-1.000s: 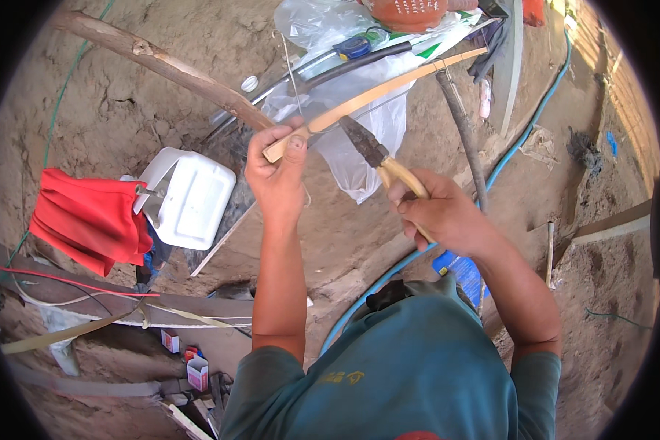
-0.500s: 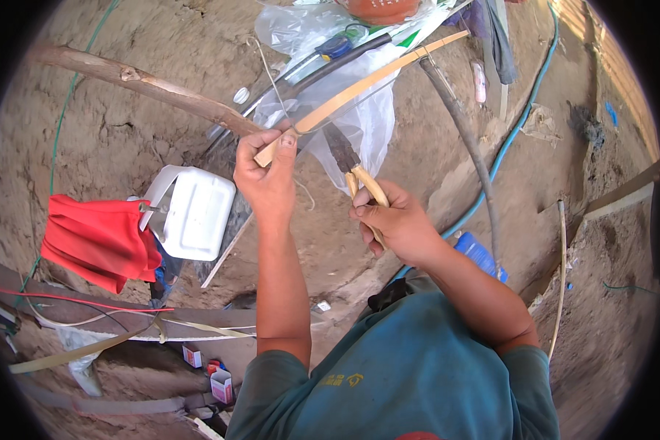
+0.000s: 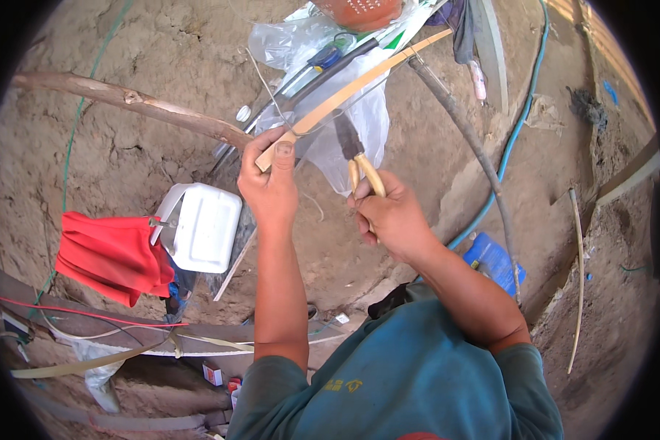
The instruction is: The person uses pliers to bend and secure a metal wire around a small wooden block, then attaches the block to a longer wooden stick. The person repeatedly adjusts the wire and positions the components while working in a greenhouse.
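My left hand (image 3: 270,187) grips the near end of a long pale bamboo strip (image 3: 359,84) that runs up and to the right. A thin peeled sliver (image 3: 265,81) curls off the strip above that hand. My right hand (image 3: 390,216) holds a knife (image 3: 356,158) by its yellowish wooden handle. The knife's dark blade points up and meets the strip just right of my left thumb.
Sandy ground lies all around. A white plastic container (image 3: 205,227) and a red cloth (image 3: 114,257) sit at the left. A thick branch (image 3: 125,103) crosses the upper left. A clear plastic bag (image 3: 345,125), tools, a blue hose (image 3: 521,125) and a dark pipe (image 3: 469,147) lie beyond.
My right hand has brought the knife left and up, from away to the right of the strip to touching it near my left hand. The view has shifted slightly.
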`<state>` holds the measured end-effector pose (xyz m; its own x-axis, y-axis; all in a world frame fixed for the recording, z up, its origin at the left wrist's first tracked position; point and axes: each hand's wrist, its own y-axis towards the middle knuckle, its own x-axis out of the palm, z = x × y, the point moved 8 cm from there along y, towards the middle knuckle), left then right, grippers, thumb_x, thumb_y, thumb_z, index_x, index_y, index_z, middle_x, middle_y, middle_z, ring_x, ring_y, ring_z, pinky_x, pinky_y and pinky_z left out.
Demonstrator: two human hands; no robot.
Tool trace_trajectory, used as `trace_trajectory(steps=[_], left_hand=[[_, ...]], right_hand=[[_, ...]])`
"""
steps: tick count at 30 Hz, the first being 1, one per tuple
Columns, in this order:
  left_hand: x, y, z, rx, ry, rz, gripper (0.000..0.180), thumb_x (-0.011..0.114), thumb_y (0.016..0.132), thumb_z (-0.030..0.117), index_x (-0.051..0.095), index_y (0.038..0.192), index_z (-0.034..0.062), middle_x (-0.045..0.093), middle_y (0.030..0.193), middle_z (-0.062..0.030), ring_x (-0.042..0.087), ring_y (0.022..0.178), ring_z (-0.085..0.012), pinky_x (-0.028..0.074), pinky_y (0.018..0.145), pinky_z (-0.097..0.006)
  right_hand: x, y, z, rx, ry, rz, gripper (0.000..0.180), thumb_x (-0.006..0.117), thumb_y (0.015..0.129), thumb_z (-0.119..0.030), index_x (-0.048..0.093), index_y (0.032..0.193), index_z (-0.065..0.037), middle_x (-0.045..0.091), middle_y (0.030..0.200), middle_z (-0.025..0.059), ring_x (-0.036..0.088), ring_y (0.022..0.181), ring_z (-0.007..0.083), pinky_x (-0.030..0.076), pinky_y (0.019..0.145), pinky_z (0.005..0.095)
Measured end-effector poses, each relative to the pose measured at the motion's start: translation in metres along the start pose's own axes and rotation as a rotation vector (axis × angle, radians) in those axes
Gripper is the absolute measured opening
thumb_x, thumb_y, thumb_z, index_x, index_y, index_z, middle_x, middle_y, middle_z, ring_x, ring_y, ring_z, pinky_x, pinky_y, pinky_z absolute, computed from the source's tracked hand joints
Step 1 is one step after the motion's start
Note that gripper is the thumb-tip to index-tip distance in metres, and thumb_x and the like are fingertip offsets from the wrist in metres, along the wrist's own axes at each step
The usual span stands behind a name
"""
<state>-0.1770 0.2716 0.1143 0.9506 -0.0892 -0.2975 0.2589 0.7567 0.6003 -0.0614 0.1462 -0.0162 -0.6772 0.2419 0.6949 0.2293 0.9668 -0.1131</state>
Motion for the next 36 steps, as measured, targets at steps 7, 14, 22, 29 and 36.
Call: trace_trajectory(steps=[7,14,22,29,36], left_hand=[[0.006,0.004,0.011,0.128,0.062,-0.014,0.058,0.065,0.106,0.054,0.073,0.119,-0.0024,0.076,0.106,-0.008,0.065,0.093,-0.0135,0.052,0.085,-0.03],[0.008,-0.003,0.011,0.181,0.19,-0.046,0.062,0.052,0.111,0.054,0.074,0.118,-0.0035,0.075,0.101,-0.0102,0.063,0.088,-0.0158,0.05,0.084,-0.033],[0.012,-0.003,0.023,0.27,0.164,-0.058,0.071,0.03,0.117,0.05,0.073,0.117,-0.0055,0.078,0.116,-0.0194,0.072,0.111,-0.0285,0.051,0.103,-0.041],[0.021,0.017,0.036,0.034,0.064,-0.233,0.049,0.044,0.107,0.027,0.073,0.125,-0.0084,0.077,0.112,-0.0184,0.07,0.108,-0.0265,0.05,0.102,-0.039],[0.034,0.034,0.05,0.142,0.237,-0.51,0.065,0.043,0.106,0.046,0.075,0.127,-0.0059,0.071,0.117,-0.0157,0.065,0.111,-0.026,0.048,0.099,-0.037]], right_hand=[[0.006,-0.01,0.004,0.054,0.051,-0.018,0.015,0.057,0.099,0.006,0.057,0.105,-0.007,0.067,0.096,0.0104,0.057,0.057,0.0124,0.043,0.043,0.0301],[0.009,-0.019,0.005,0.023,0.085,-0.003,0.012,0.058,0.097,0.004,0.058,0.104,-0.006,0.059,0.08,0.0034,0.054,0.056,0.0104,0.041,0.045,0.0302],[-0.016,-0.014,0.004,-0.118,0.056,0.108,0.012,0.057,0.101,0.004,0.059,0.105,-0.007,0.066,0.097,0.0063,0.056,0.059,0.0106,0.045,0.046,0.029],[-0.013,-0.02,0.014,-0.113,-0.174,-0.066,0.019,0.058,0.102,0.003,0.066,0.117,-0.005,0.065,0.099,0.0028,0.063,0.077,0.0108,0.053,0.065,0.0287],[-0.014,-0.029,-0.032,-0.49,-0.694,0.086,0.053,0.062,0.09,0.005,0.062,0.142,-0.002,0.064,0.125,0.0209,0.064,0.115,0.0347,0.052,0.1,0.0431]])
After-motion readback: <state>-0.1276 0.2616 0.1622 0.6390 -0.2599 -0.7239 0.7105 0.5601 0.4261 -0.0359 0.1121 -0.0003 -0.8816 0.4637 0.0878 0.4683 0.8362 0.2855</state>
